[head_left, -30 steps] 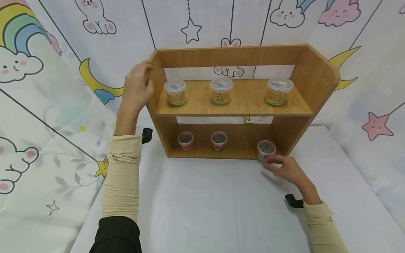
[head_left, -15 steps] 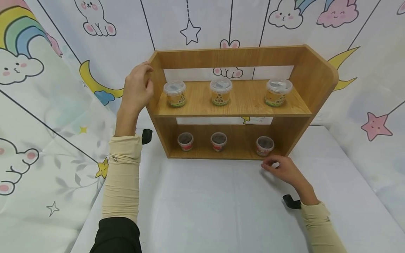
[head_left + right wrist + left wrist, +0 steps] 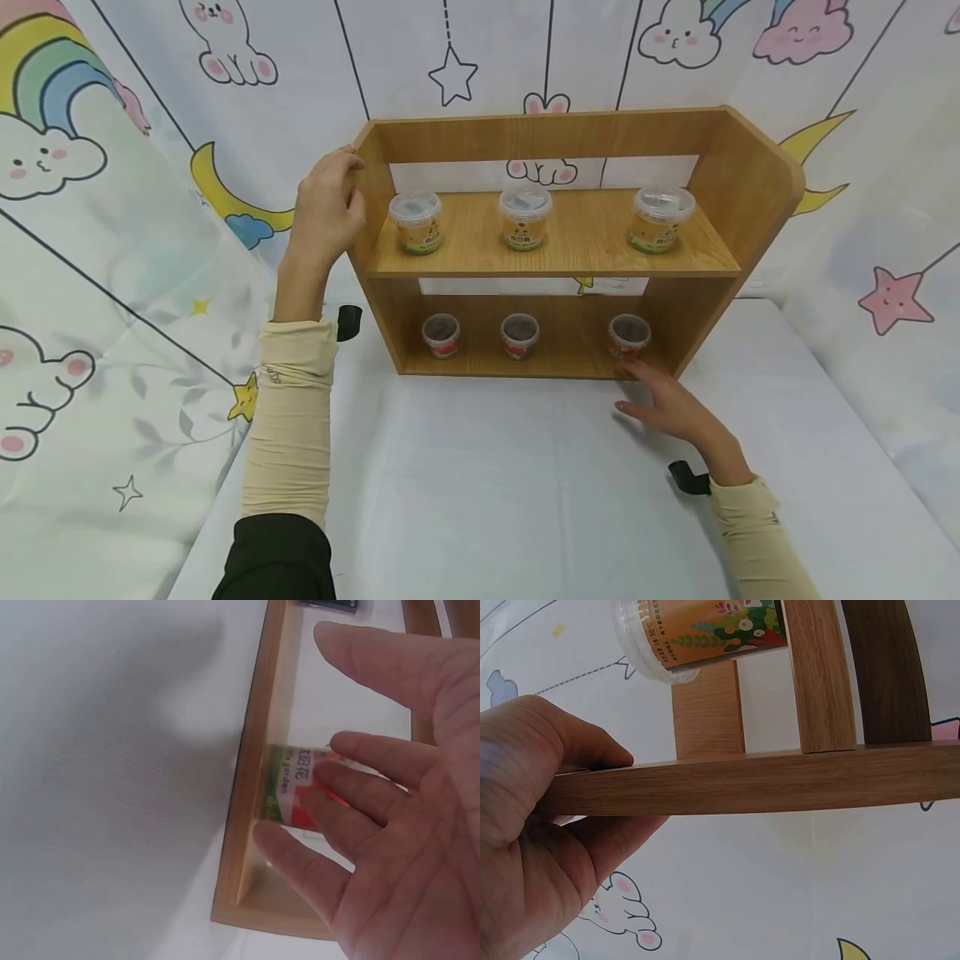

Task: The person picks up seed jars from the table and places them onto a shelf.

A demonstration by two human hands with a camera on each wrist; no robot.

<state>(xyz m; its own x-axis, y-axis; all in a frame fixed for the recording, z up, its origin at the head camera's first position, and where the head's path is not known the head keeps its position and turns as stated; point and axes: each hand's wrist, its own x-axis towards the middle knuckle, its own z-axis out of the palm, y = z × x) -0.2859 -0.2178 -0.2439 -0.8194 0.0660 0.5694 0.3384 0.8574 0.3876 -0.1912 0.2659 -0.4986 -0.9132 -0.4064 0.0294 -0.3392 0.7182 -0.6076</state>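
My left hand (image 3: 324,207) grips the left side panel of a two-tier wooden shelf (image 3: 581,242) near its top; in the left wrist view the thumb and fingers lie on opposite faces of the board (image 3: 742,784). At the lower tier's right end stands a small clear cup with a red label (image 3: 628,331). My right hand (image 3: 670,407) is at its front with fingers extended and thumb spread away. In the right wrist view the fingers overlap the red and green label of this cup (image 3: 285,784), hiding part of it.
Two similar red-labelled cups, one at the left (image 3: 442,335) and one in the middle (image 3: 519,335), stand on the lower tier. Above them are three lidded yellow-labelled cups (image 3: 523,218). A white cloth (image 3: 480,483) covers the table, and a cartoon-printed backdrop (image 3: 480,50) hangs behind.
The right-hand cup has moved from the shelf's front edge back onto the lower tier. My right hand let go of it, then straightened its fingers against its front. My left hand stays put.
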